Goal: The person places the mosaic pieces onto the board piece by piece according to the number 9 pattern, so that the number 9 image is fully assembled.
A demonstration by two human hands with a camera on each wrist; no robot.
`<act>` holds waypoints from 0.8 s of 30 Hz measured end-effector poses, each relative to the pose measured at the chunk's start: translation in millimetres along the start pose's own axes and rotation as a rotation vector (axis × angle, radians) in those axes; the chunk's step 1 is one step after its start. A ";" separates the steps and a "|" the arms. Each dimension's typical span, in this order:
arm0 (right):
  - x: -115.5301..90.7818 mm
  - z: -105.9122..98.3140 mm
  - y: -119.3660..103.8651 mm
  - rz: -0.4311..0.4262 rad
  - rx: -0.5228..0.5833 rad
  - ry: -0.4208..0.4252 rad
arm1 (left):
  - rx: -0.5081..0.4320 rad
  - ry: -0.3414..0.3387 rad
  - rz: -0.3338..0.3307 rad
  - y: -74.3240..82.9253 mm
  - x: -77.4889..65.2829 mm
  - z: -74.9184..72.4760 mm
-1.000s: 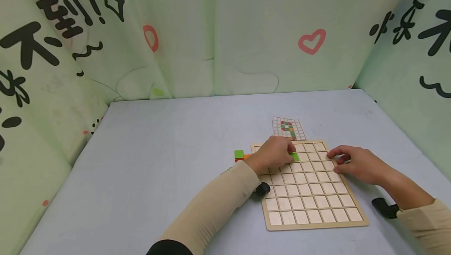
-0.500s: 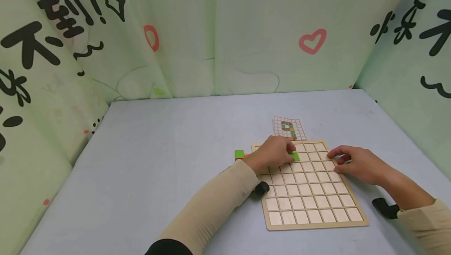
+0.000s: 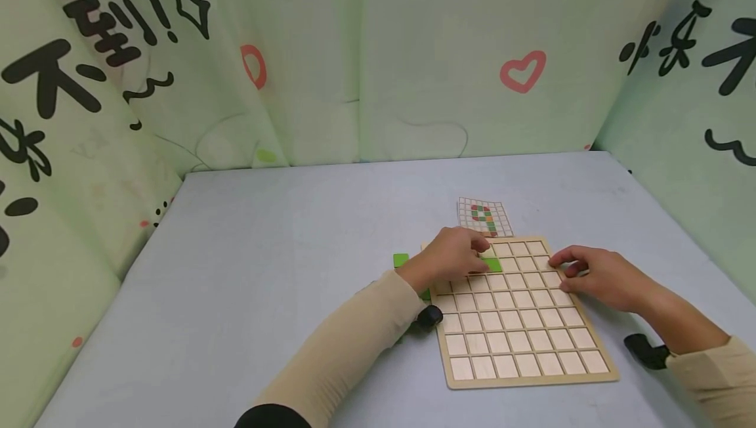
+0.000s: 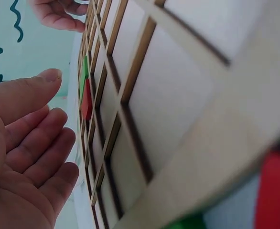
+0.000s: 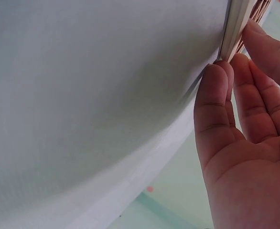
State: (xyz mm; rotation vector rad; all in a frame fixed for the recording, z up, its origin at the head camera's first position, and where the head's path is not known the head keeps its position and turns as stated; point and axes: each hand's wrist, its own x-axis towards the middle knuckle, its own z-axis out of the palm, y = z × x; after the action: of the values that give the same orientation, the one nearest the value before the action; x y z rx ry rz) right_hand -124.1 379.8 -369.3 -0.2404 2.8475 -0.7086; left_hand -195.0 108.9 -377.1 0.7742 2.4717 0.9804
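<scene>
A wooden grid board lies on the table. Over its upper left part is my left hand, thumb and fingers apart with nothing between them in the left wrist view. Just beyond its fingertips a green tile sits in a cell. Beside that tile, the left wrist view shows a red tile in the board; the hand hides it in the head view. My right hand holds the board's right edge, thumb and fingertips curled about the rim.
A printed pattern card with red, green and orange squares lies behind the board. Left of the board are loose pieces, including a green one, partly hidden by the left arm. Patterned curtains enclose the table.
My left hand has drawn back slightly to the left, showing more of the green tile. The right hand stays at the board's edge.
</scene>
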 end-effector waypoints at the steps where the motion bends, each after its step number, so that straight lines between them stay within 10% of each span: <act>1: 0.2 -0.1 0.1 0.000 -0.001 0.000 | -0.019 0.002 -0.006 -0.9 -1.5 -2.1; 24: 0.3 1.3 2.0 -0.006 0.001 -0.006 | 0.023 0.079 -0.018 -29.7 -41.2 -39.8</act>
State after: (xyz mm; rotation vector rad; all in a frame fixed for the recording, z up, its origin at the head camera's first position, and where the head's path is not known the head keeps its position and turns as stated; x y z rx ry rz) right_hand -124.4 380.8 -371.4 -0.2500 2.8420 -0.7097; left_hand -193.9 45.5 -365.3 0.7320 2.5571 0.9961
